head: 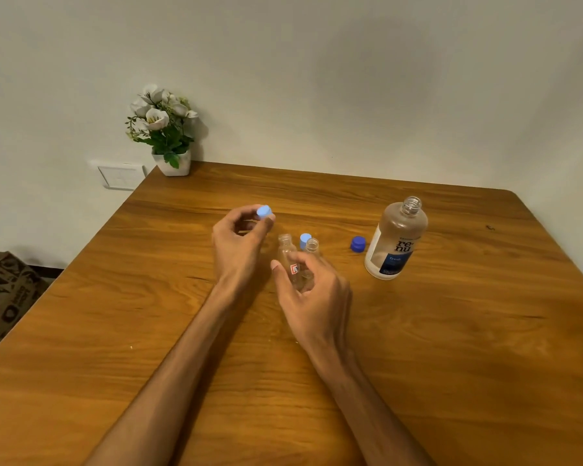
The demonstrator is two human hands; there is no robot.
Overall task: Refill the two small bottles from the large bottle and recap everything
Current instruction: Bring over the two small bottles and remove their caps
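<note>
White flowers in a pot on the wooden table's far corner

Plain off-white wall behind, kinda dim warm light. Wooden table with strong grain, rounded far corner. White potted flowers at its back left corner, wall switch plate just beside, printed cardboard box down left.
</note>
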